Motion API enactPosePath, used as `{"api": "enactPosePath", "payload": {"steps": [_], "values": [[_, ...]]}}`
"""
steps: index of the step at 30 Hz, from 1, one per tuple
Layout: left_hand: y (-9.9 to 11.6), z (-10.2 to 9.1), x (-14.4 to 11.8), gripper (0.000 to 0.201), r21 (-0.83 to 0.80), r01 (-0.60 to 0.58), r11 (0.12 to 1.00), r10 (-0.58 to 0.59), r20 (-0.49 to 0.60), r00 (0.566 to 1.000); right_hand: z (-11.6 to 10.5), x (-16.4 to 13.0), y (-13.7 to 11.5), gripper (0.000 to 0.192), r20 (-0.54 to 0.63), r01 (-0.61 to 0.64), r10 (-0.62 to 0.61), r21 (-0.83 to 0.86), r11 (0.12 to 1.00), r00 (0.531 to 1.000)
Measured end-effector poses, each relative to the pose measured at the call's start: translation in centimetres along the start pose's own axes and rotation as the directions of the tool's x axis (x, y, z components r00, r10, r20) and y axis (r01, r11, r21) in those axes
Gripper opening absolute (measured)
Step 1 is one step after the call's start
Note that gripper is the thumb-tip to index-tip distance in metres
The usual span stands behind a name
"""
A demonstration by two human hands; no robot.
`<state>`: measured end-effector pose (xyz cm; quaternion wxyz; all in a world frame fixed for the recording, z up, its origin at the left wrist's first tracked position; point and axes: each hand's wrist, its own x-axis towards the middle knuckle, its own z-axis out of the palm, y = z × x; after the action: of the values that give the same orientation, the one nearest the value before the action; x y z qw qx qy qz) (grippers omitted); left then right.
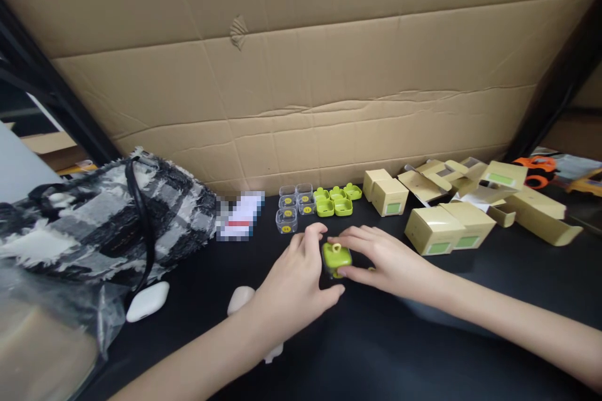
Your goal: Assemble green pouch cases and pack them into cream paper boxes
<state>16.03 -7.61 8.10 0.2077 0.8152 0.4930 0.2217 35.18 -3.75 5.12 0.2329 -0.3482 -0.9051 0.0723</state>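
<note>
A small square box with a green lid [337,257] and a pale yellow ring on top sits between my hands. Its lower part looks clear. My right hand [374,255] grips it from the right, thumb at the front and fingers at the back edge. Close by on the left, my left hand [303,279] curves around it with thumb and forefinger spread apart; whether it touches the box I cannot tell. Behind stand several clear square cups [286,220] with yellow round stickers. Beside those cups lie several green lid-like parts [343,207] with tabs.
Several closed cardboard boxes [430,230] stand at the right, with opened boxes [536,213] behind. A shaggy checked bag [174,213], a white case [148,302] and a plastic bag [42,338] lie left. A pale rounded object [241,298] is partly under my left arm. Cardboard [320,75] walls the back.
</note>
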Motion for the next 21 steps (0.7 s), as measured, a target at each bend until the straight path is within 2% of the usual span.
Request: {"api": "enactPosePath", "payload": {"steps": [3, 4, 6, 7, 8, 10, 12, 15, 18, 21], "values": [[1.4, 0.3, -1.7, 0.038, 0.04, -0.148, 0.988, 0.153, -0.179, 0.972, 0.6, 0.7, 0.6, 0.042, -0.058, -0.031, 0.028, -0.047, 0.998, 0.998], [1.7, 0.7, -2.2, 0.036, 0.03, -0.193, 0.981, 0.195, -0.193, 0.962, 0.5, 0.9, 0.7, 0.047, -0.075, -0.037, 0.032, -0.064, 0.997, 0.997], [2.1, 1.9, -2.9, 0.029, -0.013, -0.288, 0.958, 0.286, -0.087, 0.954, -0.4, 1.2, 1.2, 0.056, -0.111, -0.046, 0.035, -0.098, 0.994, 0.993], [2.1, 2.6, -3.1, 0.02, -0.028, -0.35, 0.936, 0.349, -0.017, 0.937, -1.3, 1.3, 1.6, 0.055, -0.135, -0.056, 0.04, -0.117, 0.992, 0.99], [1.9, 3.4, -3.2, 0.011, -0.036, -0.383, 0.923, 0.384, 0.029, 0.923, -2.4, 1.3, 2.1, 0.05, -0.163, -0.074, 0.051, -0.138, 0.988, 0.985], [1.4, 5.1, -3.1, 0.011, -0.01, -0.425, 0.905, 0.423, 0.122, 0.898, -5.2, 1.3, 3.9, 0.033, -0.235, -0.144, 0.098, -0.19, 0.971, 0.967], [0.6, 6.5, -2.9, 0.012, 0.025, -0.412, 0.911, 0.399, 0.199, 0.895, -7.9, 1.0, 6.7, 0.032, -0.316, -0.261, 0.175, -0.255, 0.931, 0.933], [-0.2, 7.9, -2.9, 0.013, 0.052, -0.37, 0.927, 0.354, 0.202, 0.913, -10.5, -0.5, 11.3, 0.044, -0.438, -0.476, 0.311, -0.341, 0.811, 0.844], [-0.3, 8.3, -3.0, 0.017, 0.045, -0.366, 0.93, 0.353, 0.18, 0.918, -10.6, -2.3, 14.9, 0.053, -0.487, -0.596, 0.397, -0.372, 0.711, 0.778], [-0.1, 8.2, -3.2, 0.028, 0.013, -0.33, 0.944, 0.323, 0.174, 0.93, -9.6, -3.3, 16.4, 0.051, -0.482, -0.629, 0.432, -0.389, 0.673, 0.762]]}}
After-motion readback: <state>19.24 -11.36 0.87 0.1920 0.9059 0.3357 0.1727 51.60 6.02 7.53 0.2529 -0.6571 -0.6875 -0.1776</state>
